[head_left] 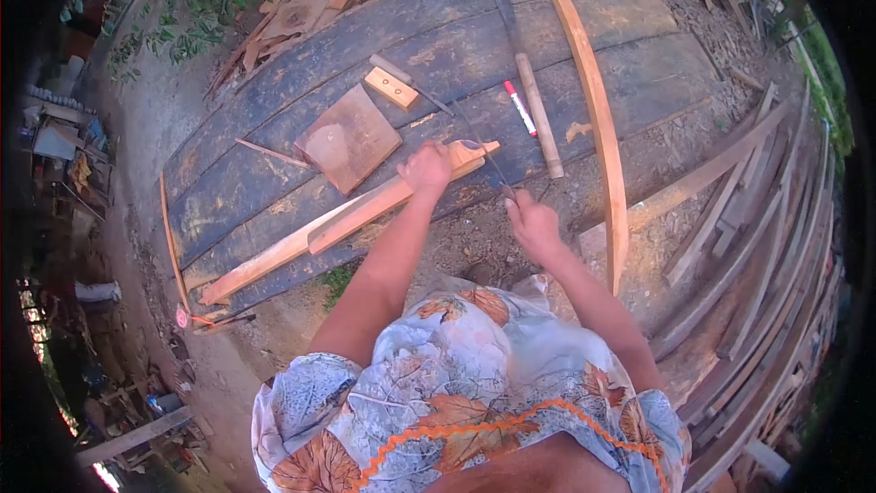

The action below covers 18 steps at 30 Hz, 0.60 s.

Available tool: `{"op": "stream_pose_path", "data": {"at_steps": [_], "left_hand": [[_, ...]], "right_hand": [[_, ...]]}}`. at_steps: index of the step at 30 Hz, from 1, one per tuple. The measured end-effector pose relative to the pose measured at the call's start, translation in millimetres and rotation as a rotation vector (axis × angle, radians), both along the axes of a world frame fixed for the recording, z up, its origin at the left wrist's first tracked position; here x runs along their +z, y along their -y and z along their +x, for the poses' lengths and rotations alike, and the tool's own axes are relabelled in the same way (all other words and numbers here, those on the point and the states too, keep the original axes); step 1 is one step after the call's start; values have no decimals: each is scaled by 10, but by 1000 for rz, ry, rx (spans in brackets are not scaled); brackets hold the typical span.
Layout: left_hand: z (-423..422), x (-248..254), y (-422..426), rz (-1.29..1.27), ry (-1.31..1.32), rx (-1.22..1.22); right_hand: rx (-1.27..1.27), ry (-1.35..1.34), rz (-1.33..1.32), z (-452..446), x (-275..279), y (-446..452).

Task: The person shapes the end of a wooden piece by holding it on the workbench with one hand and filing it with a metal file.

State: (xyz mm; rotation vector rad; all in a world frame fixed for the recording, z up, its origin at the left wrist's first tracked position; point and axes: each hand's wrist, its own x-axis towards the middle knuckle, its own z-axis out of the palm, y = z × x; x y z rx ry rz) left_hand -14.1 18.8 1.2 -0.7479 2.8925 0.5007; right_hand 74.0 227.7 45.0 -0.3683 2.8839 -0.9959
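My left hand (427, 167) is closed around a pale wooden bar (365, 216) close to its shaped, narrower end. That bar lies at a slant along a longer strip of wood (242, 278). In my right hand (534, 226) is the handle of a thin, dark-bladed hand tool (495, 167). Its blade meets or passes just beside the shaped end; whether it is a knife or a file I cannot tell. Left of my left hand lies a flat square board (347, 139). Beyond it are a block with two holes (391, 88) and another handled tool (391, 68).
Everything rests on a dark, worn plank surface (301, 73). A red and white marker (520, 110) lies by a curved-bladed tool with a wooden handle (540, 119). A long timber (593, 100) crosses at the right. Stacked planks (766, 246) and scrap wood (301, 14) surround the spot.
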Motion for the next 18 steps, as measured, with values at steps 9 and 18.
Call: {"op": "stream_pose_path", "data": {"at_steps": [9, 18], "left_hand": [[-25, 65, -106, -75, 58, 31], [-23, 43, -126, -107, 36, 20]], "right_hand": [[61, 41, 48, -131, -357, 317], [71, 60, 87, -127, -484, 358]]}}
